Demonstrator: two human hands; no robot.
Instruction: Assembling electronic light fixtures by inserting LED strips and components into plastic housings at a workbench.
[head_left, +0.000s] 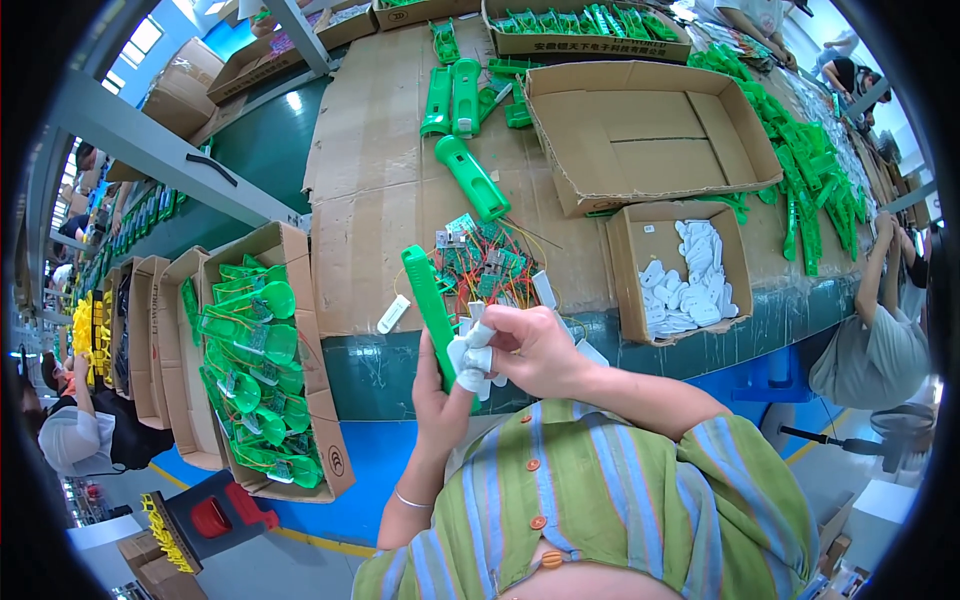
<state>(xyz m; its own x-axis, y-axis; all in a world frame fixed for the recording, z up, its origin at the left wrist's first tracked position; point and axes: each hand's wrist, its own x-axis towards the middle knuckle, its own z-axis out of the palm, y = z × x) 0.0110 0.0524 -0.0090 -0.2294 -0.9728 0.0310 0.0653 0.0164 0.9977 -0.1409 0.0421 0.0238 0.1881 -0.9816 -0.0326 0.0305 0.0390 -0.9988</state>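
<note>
A long green plastic housing [427,290] is gripped in my left hand [436,400], tilted over the table's near edge. Its fingers are wrapped round the lower part. Close against it, my right hand [545,352] has thumb and fingers pinched together. White coverings show on some fingertips, and small white pieces [478,312] lie among them; what the right fingers pinch is hidden. Just beyond my hands is a heap of green circuit boards [490,262] with red and yellow wires. A small white plastic piece [394,314] lies left of the housing.
Several green housings [472,178] lie farther back on the cardboard-covered table. A shallow carton [650,185] stands behind a smaller box [627,265] of white parts. On the left is a carton [315,400] of wired green housings. Green parts [800,170] are piled at right, with people nearby.
</note>
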